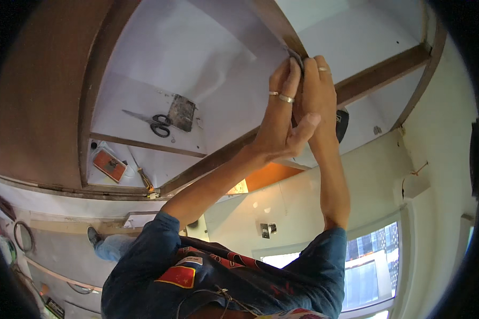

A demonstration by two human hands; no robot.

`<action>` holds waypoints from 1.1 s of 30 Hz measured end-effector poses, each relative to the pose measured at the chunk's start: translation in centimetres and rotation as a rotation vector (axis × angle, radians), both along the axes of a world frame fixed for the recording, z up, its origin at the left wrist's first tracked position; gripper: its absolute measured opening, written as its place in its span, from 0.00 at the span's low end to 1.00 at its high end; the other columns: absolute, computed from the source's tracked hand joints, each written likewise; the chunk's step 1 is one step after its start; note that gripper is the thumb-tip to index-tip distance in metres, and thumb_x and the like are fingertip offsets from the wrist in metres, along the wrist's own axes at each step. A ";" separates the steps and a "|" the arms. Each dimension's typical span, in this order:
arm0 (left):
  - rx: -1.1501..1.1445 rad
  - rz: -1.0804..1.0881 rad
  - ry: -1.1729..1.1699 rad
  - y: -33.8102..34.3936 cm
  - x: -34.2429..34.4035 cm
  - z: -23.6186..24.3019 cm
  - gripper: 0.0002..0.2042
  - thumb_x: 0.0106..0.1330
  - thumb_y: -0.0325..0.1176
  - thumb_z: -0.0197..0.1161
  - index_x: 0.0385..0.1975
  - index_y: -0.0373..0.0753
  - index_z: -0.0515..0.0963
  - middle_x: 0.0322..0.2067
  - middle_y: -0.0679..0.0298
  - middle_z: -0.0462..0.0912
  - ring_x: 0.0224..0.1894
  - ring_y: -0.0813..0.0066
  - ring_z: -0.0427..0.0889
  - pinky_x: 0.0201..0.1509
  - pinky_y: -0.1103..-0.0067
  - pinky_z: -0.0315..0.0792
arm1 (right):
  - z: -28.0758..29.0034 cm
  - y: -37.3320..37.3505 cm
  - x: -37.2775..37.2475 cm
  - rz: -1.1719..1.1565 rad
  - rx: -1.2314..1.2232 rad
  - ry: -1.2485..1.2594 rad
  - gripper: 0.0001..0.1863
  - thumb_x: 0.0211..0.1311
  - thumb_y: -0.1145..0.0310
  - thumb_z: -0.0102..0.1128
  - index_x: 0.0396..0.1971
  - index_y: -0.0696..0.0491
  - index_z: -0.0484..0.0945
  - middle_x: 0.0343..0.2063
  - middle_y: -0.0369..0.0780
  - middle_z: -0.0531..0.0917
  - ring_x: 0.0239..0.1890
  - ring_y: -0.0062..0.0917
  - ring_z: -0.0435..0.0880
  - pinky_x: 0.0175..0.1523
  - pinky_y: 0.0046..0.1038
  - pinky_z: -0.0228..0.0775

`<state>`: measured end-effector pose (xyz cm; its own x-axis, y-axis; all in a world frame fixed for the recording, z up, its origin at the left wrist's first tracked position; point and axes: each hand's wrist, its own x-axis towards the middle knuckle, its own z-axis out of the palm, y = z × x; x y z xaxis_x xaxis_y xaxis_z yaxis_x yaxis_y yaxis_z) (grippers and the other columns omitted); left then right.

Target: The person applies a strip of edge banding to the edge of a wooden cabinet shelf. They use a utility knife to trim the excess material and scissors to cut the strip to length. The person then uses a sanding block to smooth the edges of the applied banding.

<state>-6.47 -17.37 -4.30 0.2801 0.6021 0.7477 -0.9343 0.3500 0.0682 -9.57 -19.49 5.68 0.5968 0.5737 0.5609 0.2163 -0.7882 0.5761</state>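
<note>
Both my arms reach up to an open cabinet with a brown wooden frame [287, 32]. My left hand [280, 103] and my right hand [318, 93] are pressed together at the upright divider, fingers pointing up. Between their fingertips a thin dark grey sheet [297, 57] lies against the divider's edge; only its rim shows, so its kind is hard to tell. Both hands are closed on it. The left thumb crosses in front of the right hand. Behind my right wrist is a black object [342, 125], partly covered.
Black-handled scissors [160, 125] lie on the left shelf beside a dusty grey square piece [182, 112]. Below them are a screwdriver [142, 173] and an orange-red box [109, 165]. A brown panel [37, 90] stands at far left. A window [372, 266] is at lower right.
</note>
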 end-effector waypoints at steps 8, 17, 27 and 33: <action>-0.004 0.014 0.026 -0.2 0.1 0.1 0.41 0.72 0.51 0.49 0.69 0.19 0.46 0.65 0.34 0.54 0.68 0.41 0.55 0.72 0.56 0.50 | -0.6 0.3 0.4 0.078 0.035 -0.008 0.11 0.59 0.71 0.58 0.38 0.56 0.69 0.41 0.47 0.73 0.46 0.47 0.73 0.44 0.45 0.73; -0.037 0.012 0.006 0.5 0.6 0.3 0.40 0.71 0.50 0.51 0.69 0.19 0.47 0.64 0.35 0.55 0.67 0.44 0.57 0.72 0.58 0.52 | 0.0 1.0 0.4 0.134 0.026 0.009 0.10 0.60 0.68 0.57 0.37 0.56 0.69 0.39 0.48 0.74 0.45 0.48 0.74 0.44 0.46 0.73; 0.029 0.083 0.050 1.7 -0.2 0.2 0.40 0.70 0.50 0.52 0.68 0.18 0.49 0.65 0.33 0.54 0.67 0.41 0.58 0.71 0.57 0.52 | -0.7 1.0 0.6 0.117 0.071 -0.016 0.10 0.60 0.68 0.57 0.38 0.55 0.70 0.40 0.47 0.75 0.44 0.48 0.74 0.44 0.47 0.73; 0.012 0.059 0.057 1.4 0.8 -0.1 0.41 0.71 0.51 0.50 0.68 0.19 0.49 0.66 0.35 0.54 0.67 0.44 0.60 0.71 0.58 0.54 | -0.5 2.1 0.7 0.104 0.042 -0.014 0.10 0.60 0.67 0.58 0.37 0.55 0.69 0.40 0.47 0.75 0.45 0.48 0.75 0.44 0.46 0.75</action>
